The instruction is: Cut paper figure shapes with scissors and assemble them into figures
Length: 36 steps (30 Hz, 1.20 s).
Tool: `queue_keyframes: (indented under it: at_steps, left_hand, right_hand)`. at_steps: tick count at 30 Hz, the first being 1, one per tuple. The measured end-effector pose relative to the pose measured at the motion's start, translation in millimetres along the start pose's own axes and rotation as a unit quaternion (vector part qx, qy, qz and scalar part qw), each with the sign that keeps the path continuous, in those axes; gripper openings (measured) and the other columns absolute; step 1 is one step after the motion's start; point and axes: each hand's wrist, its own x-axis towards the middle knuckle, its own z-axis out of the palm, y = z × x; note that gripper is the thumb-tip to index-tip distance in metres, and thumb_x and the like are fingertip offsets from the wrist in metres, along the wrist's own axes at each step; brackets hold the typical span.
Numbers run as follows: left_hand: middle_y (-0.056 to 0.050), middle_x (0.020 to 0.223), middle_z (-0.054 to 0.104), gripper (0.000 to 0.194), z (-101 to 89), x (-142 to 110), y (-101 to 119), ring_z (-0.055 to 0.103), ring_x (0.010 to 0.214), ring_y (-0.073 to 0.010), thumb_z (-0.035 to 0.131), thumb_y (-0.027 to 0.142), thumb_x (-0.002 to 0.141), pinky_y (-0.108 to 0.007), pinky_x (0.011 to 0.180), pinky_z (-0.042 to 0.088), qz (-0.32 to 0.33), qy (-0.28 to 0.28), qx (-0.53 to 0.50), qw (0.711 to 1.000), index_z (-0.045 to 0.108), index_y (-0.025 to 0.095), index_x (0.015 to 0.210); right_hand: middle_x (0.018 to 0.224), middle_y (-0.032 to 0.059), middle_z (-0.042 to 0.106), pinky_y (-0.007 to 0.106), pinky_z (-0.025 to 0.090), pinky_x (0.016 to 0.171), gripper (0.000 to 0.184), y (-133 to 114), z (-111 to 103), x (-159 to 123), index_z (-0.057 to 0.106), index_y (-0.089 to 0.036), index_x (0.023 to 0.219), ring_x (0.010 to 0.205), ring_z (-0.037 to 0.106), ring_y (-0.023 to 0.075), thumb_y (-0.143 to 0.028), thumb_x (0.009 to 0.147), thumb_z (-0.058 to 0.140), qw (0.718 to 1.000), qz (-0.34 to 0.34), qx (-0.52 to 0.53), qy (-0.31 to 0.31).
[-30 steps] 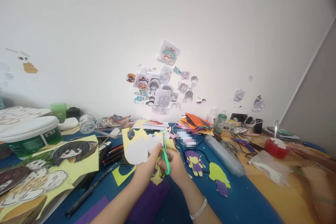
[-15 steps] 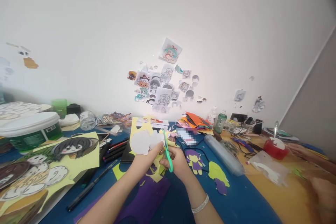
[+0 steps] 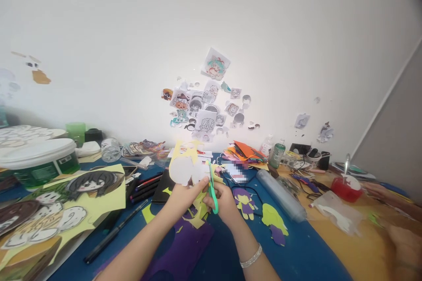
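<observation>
Paper shape (image 3: 180,170): shifted within the last second; it sat lower and further left, and is now farther from my body and nearer the centre of the view; slight camera movement explains only part of this.
Shift, meaning: I judge that the paper is being repositioned against the blades; trimming appears to be under way, not complete.
Shape, appearance: white, largely unmarked on the visible side; broad rounded lobe at left, smaller part at right toward the blades.
Shape, location: between my hands, over the blue table cover (image 3: 306,254).
Yellow sheet (image 3: 184,146): visible behind and above the white shape; edges cut irregularly; whether the two are joined, I cannot tell.
Left hand (image 3: 185,194): fingers grasping the white shape near its lower right, thumb on top.
Right hand (image 3: 223,202): fingers clenched about the handles of the green scissors (image 3: 212,189).
Scissors, blades: directed away from me, beside the right end of the shape; gap between them too small to read.
Purple sheet (image 3: 184,250): on the cover, under my forearms.
Finished-looking cut-outs: yellow-and-purple figure (image 3: 244,204) to the right of my right hand; yellow-green piece (image 3: 273,217) beyond it, purple piece (image 3: 278,235) touching its lower end.
Pens (image 3: 145,191): grouped to the left of my left hand.
Wall drawings (image 3: 206,123): clustered ahead, above the table.
</observation>
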Motion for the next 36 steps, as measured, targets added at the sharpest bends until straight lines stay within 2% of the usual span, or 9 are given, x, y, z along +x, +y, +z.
queue_keyframes:
  at_steps: [3,7,11,16,21,26,30,36]
  left_hand:
    - [-0.009,0.104,0.065,0.034,5.3,-3,-3,0.054,0.105,-0.0259,0.052,0.045,0.070,-0.037,0.093,0.038,0.010,0.030,0.018,0.999,0.062,0.018,0.087]
    - [-0.007,0.095,0.068,0.033,4.4,-5,-1,0.056,0.102,-0.0269,0.057,0.044,0.065,-0.036,0.090,0.041,-0.007,0.047,0.019,0.999,0.063,0.019,0.086]
    - [-0.007,0.090,0.069,0.034,1.4,-2,1,0.056,0.103,-0.0254,0.055,0.044,0.067,-0.034,0.090,0.041,0.014,0.009,-0.001,1.000,0.063,0.018,0.087]
    - [-0.008,0.095,0.067,0.034,-6.7,3,4,0.054,0.103,-0.0251,0.056,0.043,0.068,-0.036,0.094,0.037,0.042,-0.043,-0.021,0.998,0.062,0.017,0.088]
    - [-0.007,0.090,0.066,0.034,-17.6,6,9,0.056,0.094,-0.0236,0.054,0.042,0.070,-0.035,0.087,0.042,0.056,-0.115,-0.018,0.992,0.061,0.015,0.090]
    - [-0.005,0.080,0.063,0.034,-21.3,9,3,0.057,0.078,-0.0203,0.047,0.042,0.075,-0.032,0.072,0.046,0.062,-0.091,0.043,0.993,0.059,0.013,0.088]
    - [-0.005,0.081,0.063,0.029,-21.7,11,-2,0.056,0.086,-0.0221,0.048,0.038,0.075,-0.033,0.080,0.044,0.104,-0.083,0.092,0.987,0.060,0.014,0.086]
    - [-0.004,0.079,0.064,0.027,-24.4,11,0,0.056,0.087,-0.0229,0.047,0.036,0.074,-0.032,0.078,0.044,0.107,-0.082,0.123,0.983,0.059,0.015,0.087]
  right_hand:
    - [0.048,-0.0044,0.051,0.020,0.037,0.039,0.042,3,1,0,0.056,-0.013,0.075,0.040,0.046,0.0083,-0.041,0.052,0.077,1.000,-0.011,0.009,-0.008]
    - [0.051,-0.0042,0.051,0.019,0.036,0.041,0.041,1,3,0,0.055,-0.013,0.072,0.043,0.047,0.0083,-0.040,0.052,0.078,0.999,-0.025,0.014,-0.013]
    - [0.050,-0.0045,0.051,0.019,0.036,0.041,0.042,-5,5,-1,0.054,-0.013,0.070,0.043,0.046,0.0078,-0.040,0.048,0.079,1.000,-0.011,0.003,-0.002]
    - [0.048,-0.0051,0.050,0.019,0.036,0.040,0.044,-9,6,-2,0.055,-0.012,0.073,0.039,0.044,0.0070,-0.039,0.048,0.079,1.000,0.009,0.003,-0.007]
    - [0.048,-0.0051,0.051,0.019,0.038,0.040,0.044,-5,4,-2,0.055,-0.012,0.074,0.039,0.045,0.0069,-0.038,0.048,0.079,1.000,0.017,0.008,-0.011]
    - [0.049,-0.0049,0.051,0.018,0.040,0.040,0.043,-2,-1,-2,0.057,-0.012,0.076,0.040,0.047,0.0074,-0.040,0.052,0.078,0.999,0.017,0.007,-0.050]
    - [0.051,-0.0042,0.052,0.019,0.041,0.040,0.044,4,-3,-1,0.059,-0.011,0.081,0.040,0.047,0.0074,-0.042,0.053,0.076,0.998,0.006,0.011,-0.065]
    - [0.053,-0.0035,0.053,0.019,0.040,0.041,0.040,5,-4,-2,0.060,-0.011,0.081,0.042,0.047,0.0070,-0.038,0.055,0.076,0.998,0.009,-0.009,-0.066]
